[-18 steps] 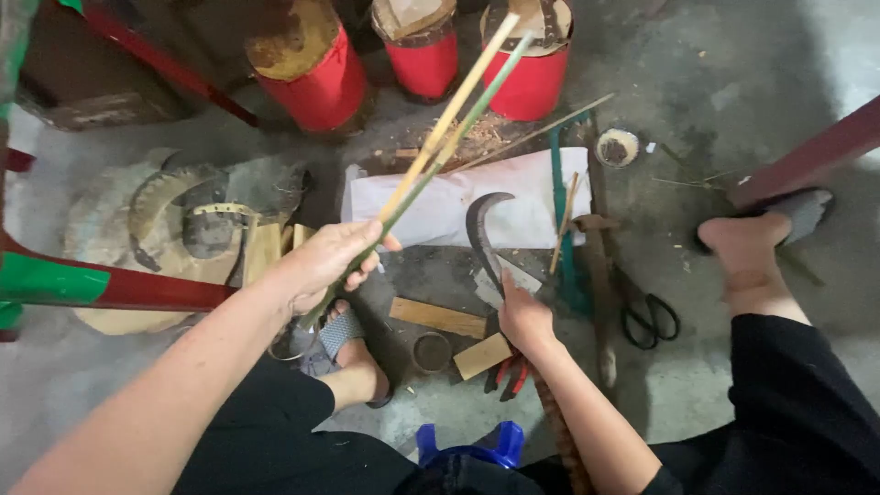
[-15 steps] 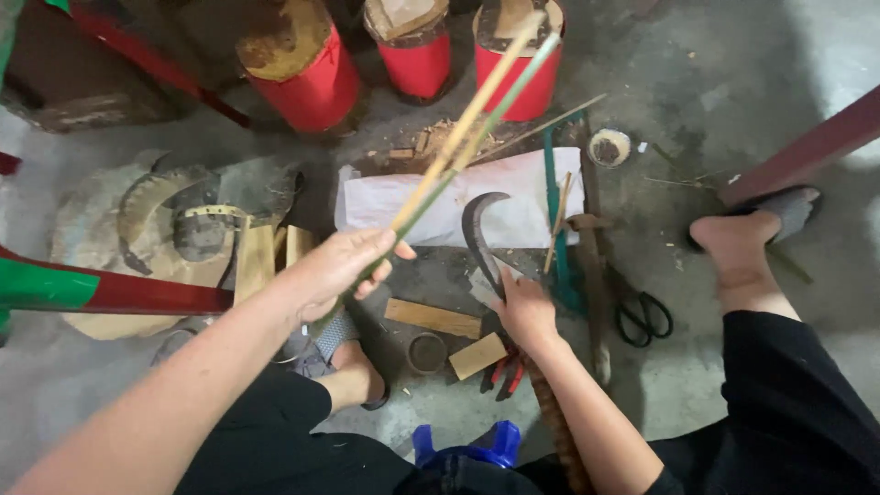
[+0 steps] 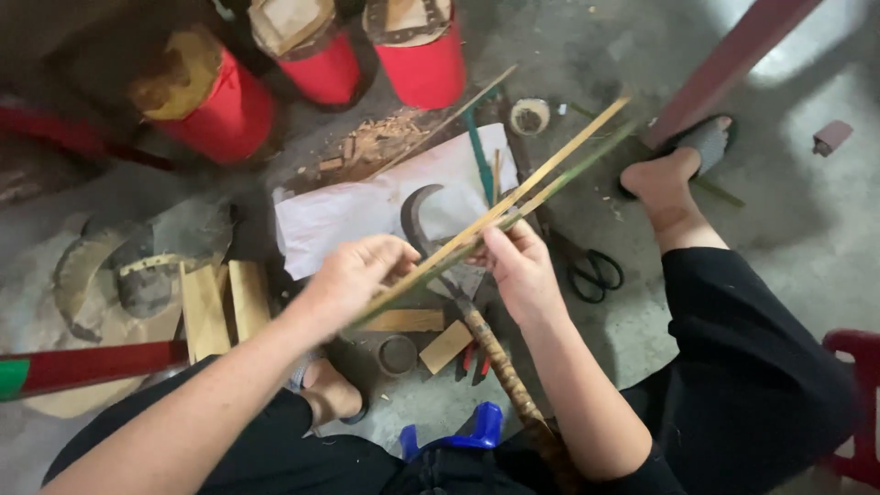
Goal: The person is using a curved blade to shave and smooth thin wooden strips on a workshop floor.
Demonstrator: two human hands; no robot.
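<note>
While a seated person looks down at a cluttered concrete floor (image 3: 807, 229), both bare hands close on a bundle of thin bamboo strips (image 3: 513, 203) that slants from lower left to upper right above the work area. The left hand (image 3: 353, 275) has its grip wrapped around the lower end of the strips, fingers curled over them; the right hand (image 3: 522, 266) pinches the strips near their middle, thumb and fingertips closed on them. The strips' far tips reach out over the floor towards a bare foot (image 3: 665, 188) in a grey sandal (image 3: 708, 142).

Under the hands, a curved-blade knife (image 3: 414, 215) lies on a white sheet (image 3: 348, 215), its wrapped handle (image 3: 500, 357) running back towards the person's lap, where its end is hidden by dark clothing. Black scissors (image 3: 591, 270) lie just right of the right hand, partly covered by it. Small wooden blocks (image 3: 225, 307) rest near the floor's left side, beside a rounded dark object too worn to identify. Three red drums (image 3: 321, 64) stand along the top edge, cut off by the frame. A roll of tape (image 3: 530, 116) sits near them. A blue plastic piece (image 3: 472, 435) at the bottom edge is mostly hidden.
</note>
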